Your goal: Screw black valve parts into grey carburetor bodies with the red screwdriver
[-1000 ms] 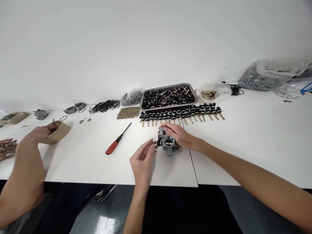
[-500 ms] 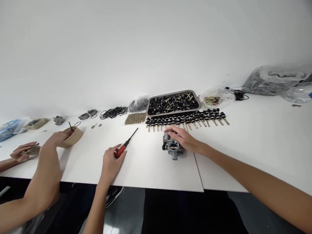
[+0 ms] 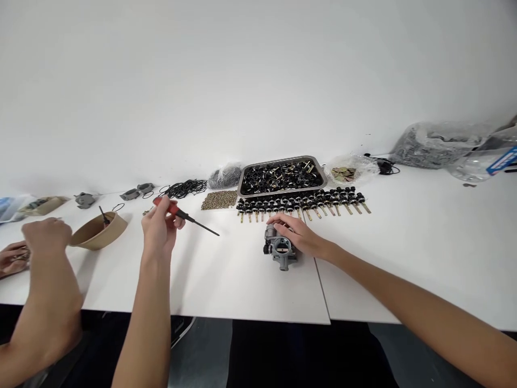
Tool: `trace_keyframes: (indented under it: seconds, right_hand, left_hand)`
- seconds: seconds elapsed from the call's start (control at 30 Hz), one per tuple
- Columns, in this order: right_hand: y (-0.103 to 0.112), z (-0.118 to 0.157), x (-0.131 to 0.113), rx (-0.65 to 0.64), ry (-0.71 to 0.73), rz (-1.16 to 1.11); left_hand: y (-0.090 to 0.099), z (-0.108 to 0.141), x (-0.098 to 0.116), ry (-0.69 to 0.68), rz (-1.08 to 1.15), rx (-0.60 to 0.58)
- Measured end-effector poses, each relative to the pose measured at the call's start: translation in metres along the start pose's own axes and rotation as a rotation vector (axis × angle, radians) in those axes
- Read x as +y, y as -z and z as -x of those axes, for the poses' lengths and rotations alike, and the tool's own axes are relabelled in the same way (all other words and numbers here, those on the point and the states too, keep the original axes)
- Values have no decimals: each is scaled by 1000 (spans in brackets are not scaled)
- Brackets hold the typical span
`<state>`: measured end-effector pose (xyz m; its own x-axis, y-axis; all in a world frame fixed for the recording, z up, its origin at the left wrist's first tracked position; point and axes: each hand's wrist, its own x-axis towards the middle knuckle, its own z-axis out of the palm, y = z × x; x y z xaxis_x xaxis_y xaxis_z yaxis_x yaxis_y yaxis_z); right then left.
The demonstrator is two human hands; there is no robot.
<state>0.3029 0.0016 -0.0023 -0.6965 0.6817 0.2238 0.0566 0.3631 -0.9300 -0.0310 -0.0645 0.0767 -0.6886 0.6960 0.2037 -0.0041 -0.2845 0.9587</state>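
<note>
A screwdriver (image 3: 177, 213) with a red handle is raised off the table in my left hand (image 3: 159, 229), whose fingers are closed round the handle. Its dark shaft slants down to the right. On the white table in front of me stands a grey metal carburetor (image 3: 283, 248), its round bore facing me. My right hand (image 3: 299, 234) grips it from the top and right side, fingers over the upper cylinder. Just behind lies a row of black-capped parts with brass-coloured stems (image 3: 319, 203). Part of the carburetor is hidden under my right palm.
Behind the row stands a metal tray (image 3: 241, 186) of black parts. A brass-coloured pile of small pieces (image 3: 219, 200), black rings (image 3: 186, 188) and plastic bags (image 3: 440, 143) line the wall. At left a co-worker's arms (image 3: 48, 285) reach beside a cardboard ring (image 3: 115, 231).
My left hand has lifted the screwdriver off the table and moved up and left. My right hand stays on the carburetor. The co-worker's hand has left the cardboard ring, moving left.
</note>
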Motion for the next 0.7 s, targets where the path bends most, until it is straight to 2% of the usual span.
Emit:
trace_keyframes:
  seconds: [0.1, 0.2, 0.27, 0.33, 0.43, 0.6, 0.7]
  right_hand:
    - [0, 1, 2, -9, -30, 15]
    - [1, 2, 2, -16, -53, 23]
    - [2, 2, 1, -23, -56, 24]
    - [2, 3, 0, -29, -56, 29]
    - [2, 3, 0, -34, -51, 34]
    - [2, 1, 1, -14, -61, 32]
    - [13, -4, -5, 48, -48, 9]
  left_hand:
    - [-24, -27, -4, 34, 83, -84]
    - [-41, -46, -27, 81, 251, -63]
    - [-44, -53, -46, 150, 369, -30]
    - [-40, -55, -63, 216, 434, 30]
    - [-28, -57, -77, 244, 401, 113]
    - [-11, -66, -79, 247, 322, 91]
    - [-6, -72, -85, 278, 346, 92]
